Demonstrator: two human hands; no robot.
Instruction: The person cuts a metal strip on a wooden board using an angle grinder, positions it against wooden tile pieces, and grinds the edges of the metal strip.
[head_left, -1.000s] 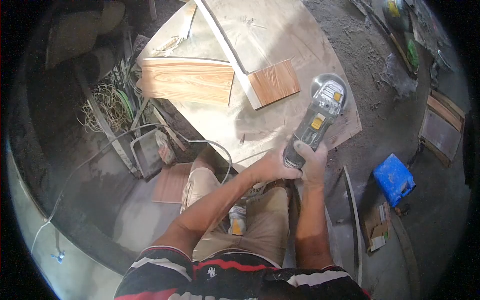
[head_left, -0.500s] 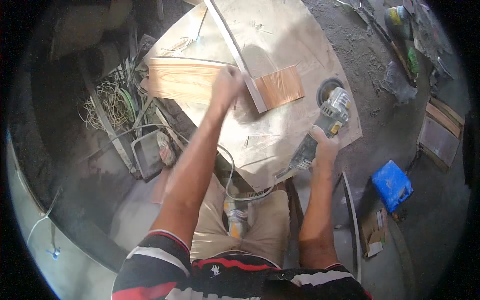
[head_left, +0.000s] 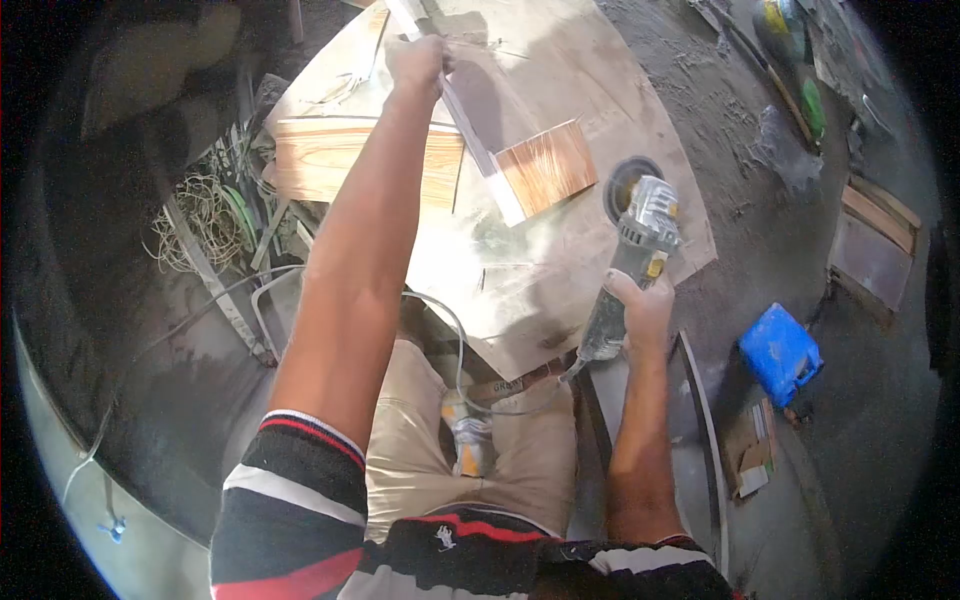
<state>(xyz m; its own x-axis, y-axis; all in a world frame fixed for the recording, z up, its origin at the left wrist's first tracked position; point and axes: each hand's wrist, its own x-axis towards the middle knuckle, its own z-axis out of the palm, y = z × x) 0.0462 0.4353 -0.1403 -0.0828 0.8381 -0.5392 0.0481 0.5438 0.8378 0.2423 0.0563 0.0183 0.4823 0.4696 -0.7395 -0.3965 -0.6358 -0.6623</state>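
My left hand (head_left: 418, 62) is closed round the upper part of a long pale strip (head_left: 466, 125), which slants across a light board (head_left: 560, 285). My right hand (head_left: 643, 298) grips the grey body of an angle grinder (head_left: 640, 235), its round disc pointing away from me at the board's right side. A short wood-grain piece (head_left: 547, 171) touches the strip's near end on the right. To the left lies a longer wood-grain panel (head_left: 325, 160), partly hidden by my left forearm. The grinder's cord (head_left: 460, 345) loops over my lap.
At the left are a tangle of thin cord (head_left: 200, 225) and wooden sticks. A blue jerrycan (head_left: 780, 352) lies on the floor at the right, with a torn cardboard box (head_left: 752, 455) below it. Stacked boards (head_left: 873, 245) lean at the far right.
My left hand left the grinder, crossed the panel and moved up to grasp the strip. My right hand alone now holds the grinder, which has turned more upright since half a second ago.
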